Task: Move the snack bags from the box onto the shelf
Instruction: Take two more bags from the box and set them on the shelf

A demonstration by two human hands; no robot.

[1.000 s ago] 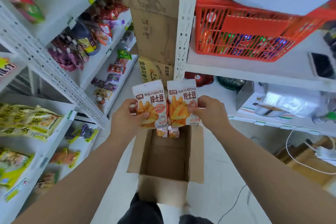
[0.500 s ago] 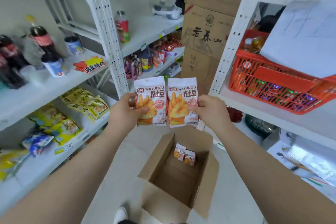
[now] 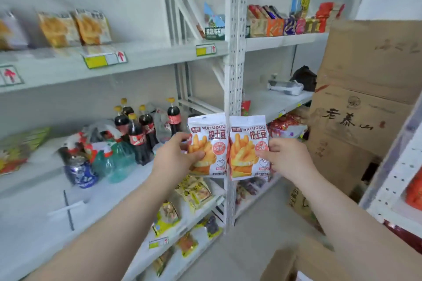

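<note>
Progress, I'd say midway: my left fingers (image 3: 194, 156) grip one snack bag (image 3: 209, 141), my right fingers (image 3: 266, 155) the other bag (image 3: 247, 143), both held out of the box (image 3: 280, 264), neither on the shelf (image 3: 159, 55) yet.

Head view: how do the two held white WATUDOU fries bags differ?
The left white fries bag is in the left hand, thumb across its print; the right white fries bag is pinched at its edge by the right hand and hangs slightly lower. Both upright, same design.

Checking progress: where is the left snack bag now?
Head view, centre: the left hand grips the snack bag beside the second bag in the right hand, before the shelf upright.
</note>
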